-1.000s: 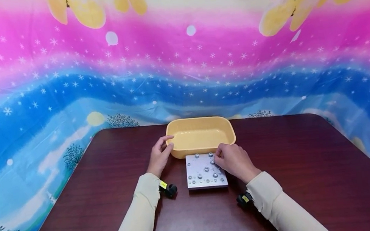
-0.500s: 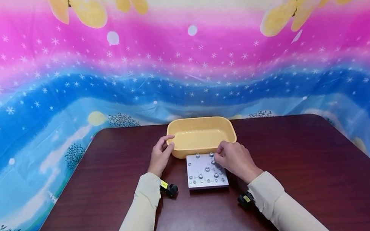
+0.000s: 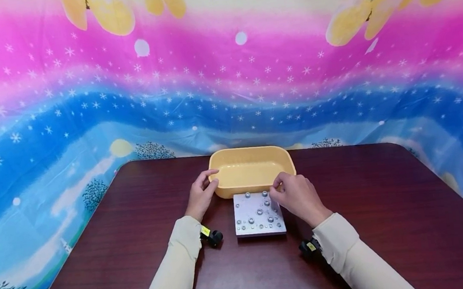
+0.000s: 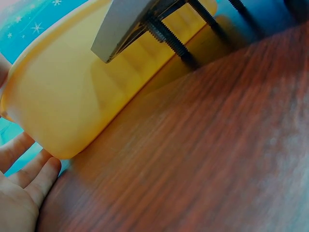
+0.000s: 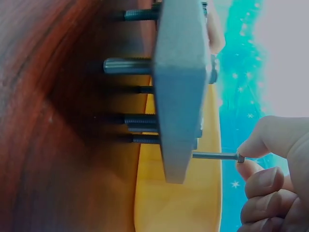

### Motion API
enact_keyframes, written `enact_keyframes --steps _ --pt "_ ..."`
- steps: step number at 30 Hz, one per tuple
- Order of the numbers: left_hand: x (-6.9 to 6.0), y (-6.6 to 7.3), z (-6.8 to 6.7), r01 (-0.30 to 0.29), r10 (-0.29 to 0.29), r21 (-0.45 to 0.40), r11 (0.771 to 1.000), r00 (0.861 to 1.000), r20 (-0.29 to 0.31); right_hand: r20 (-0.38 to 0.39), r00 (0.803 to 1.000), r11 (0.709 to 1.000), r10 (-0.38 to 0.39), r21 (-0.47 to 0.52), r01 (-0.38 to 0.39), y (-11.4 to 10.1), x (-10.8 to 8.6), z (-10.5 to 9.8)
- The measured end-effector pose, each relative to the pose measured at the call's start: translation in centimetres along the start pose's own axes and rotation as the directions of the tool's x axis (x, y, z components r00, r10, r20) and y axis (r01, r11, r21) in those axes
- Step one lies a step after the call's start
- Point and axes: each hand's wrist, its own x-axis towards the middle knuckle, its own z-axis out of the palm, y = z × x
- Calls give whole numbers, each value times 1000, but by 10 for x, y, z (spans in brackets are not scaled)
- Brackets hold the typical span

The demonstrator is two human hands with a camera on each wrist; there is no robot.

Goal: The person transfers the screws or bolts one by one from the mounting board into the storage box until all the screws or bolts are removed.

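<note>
In the right wrist view my right hand (image 5: 275, 169) pinches the head of a thin screw (image 5: 217, 155) between thumb and forefinger; its shaft stands out from the top face of the metal plate (image 5: 178, 96). Several screws poke out below that plate, clear of the table. In the head view the plate (image 3: 245, 212) carries several screw heads, and my right hand (image 3: 299, 198) is over its far right corner. My left hand (image 3: 200, 196) holds the left end of the yellow bin (image 3: 230, 192), thumb outside and a finger over the rim.
The yellow bin stands directly behind the plate on the dark red table (image 3: 369, 186). A patterned cloth (image 3: 224, 78) hangs behind the table's far edge. Dark wrist cameras sit beside both cuffs.
My right hand has shifted slightly up and to the right over the plate's corner. The left hand, bin and plate look the same.
</note>
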Motion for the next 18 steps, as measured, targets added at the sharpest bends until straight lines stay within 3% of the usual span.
enact_keyframes --steps 8,13,18 --pt "-1 0 -3 15 -15 6 1000 1000 -7 -64 997 999 -30 24 31 -1 3 -7" --pt "-2 2 -3 30 -30 9 1000 999 10 -62 998 996 15 83 -9 4 4 -11" --pt "-7 17 -3 31 -31 17 999 999 37 -73 996 987 43 156 -31 9 9 -11"
